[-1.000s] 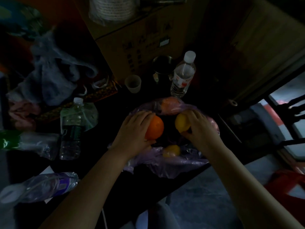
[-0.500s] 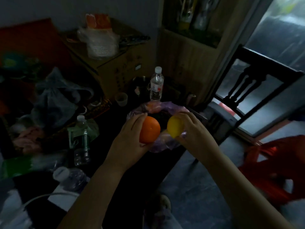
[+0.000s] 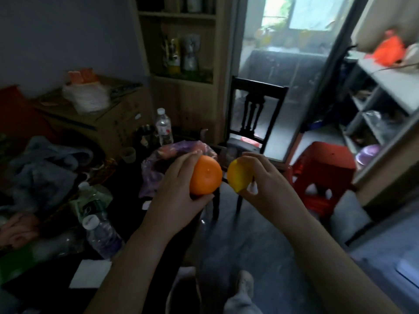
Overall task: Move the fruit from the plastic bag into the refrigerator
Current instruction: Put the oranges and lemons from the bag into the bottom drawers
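Note:
My left hand (image 3: 179, 193) grips an orange (image 3: 205, 174), fingers curled over its top and thumb beneath. My right hand (image 3: 269, 189) holds a yellow lemon (image 3: 239, 176) by its right side. Both fruits hang in the air beyond the dark table's right edge, side by side and a little apart. Behind my left hand the purple plastic bag (image 3: 156, 168) lies open on the table, with a reddish fruit (image 3: 169, 150) showing inside it. No refrigerator is recognisable in view.
Water bottles (image 3: 163, 126), a cardboard box (image 3: 108, 116), clothes and cups crowd the table. A black chair (image 3: 254, 114) stands ahead, a red stool (image 3: 322, 175) to its right, and grey shelving (image 3: 385, 98) along the right wall. My feet show on the grey floor below.
Both hands lifted the orange and lemon out of the bag and carried them right, off the table. My view rose and swung right toward the chair and shelves.

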Motion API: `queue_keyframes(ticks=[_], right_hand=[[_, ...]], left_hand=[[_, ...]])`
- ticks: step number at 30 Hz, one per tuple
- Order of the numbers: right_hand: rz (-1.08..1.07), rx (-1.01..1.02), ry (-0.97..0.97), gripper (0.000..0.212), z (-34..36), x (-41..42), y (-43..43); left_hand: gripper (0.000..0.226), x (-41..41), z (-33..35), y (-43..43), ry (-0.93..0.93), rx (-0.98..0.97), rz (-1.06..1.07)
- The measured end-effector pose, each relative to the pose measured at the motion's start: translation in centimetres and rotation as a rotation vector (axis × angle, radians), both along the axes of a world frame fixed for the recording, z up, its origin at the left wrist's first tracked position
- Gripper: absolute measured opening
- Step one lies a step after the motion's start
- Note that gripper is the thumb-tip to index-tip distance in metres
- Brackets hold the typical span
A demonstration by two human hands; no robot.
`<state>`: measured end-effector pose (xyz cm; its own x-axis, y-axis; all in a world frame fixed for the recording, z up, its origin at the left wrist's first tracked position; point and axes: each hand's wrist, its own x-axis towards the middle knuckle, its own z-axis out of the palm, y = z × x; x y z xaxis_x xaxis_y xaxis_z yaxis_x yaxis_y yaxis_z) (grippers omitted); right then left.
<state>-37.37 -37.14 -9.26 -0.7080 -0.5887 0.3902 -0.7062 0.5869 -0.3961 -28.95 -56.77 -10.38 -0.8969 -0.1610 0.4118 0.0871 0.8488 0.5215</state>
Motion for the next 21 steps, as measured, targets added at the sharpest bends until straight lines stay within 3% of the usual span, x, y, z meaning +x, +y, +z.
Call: queue_keyframes(ticks=[13,17,21], right_hand=[[-0.414,0.026,-0.042,0.073,3.4,11.1,17.6],[-0.517,0.031,-0.068,0.072,3.7,15.0,23.9],[-0.654,0.05,-0.058,0.071,3.5,20.1,31.8]], left_hand=[[0.086,2.1,3.0,15.7,0.071,0.011,-0.393],[0.088,3.2,2.9,22.5,0.004,0.118,-0.519],[0.092,5.5,2.6,31.0,-0.056,0.099,-0.676]])
